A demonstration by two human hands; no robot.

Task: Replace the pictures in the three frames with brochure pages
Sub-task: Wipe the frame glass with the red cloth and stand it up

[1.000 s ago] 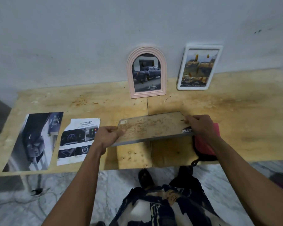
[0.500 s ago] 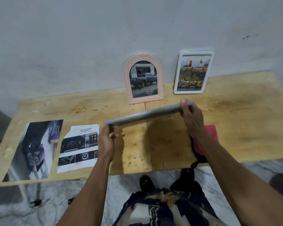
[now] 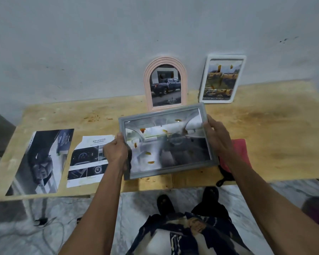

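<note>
Holding grey frame face-up above table, near front edge. Left hand at 9 o'clock edge, fingers curled round it; right hand at 3 o'clock edge, thumb on front, fingers behind. Car-interior page under glass. Pink frame and white frame at 12 and 1 o'clock, leaning on wall. Two loose pages at 9 o'clock. Red cloth at 3.
</note>
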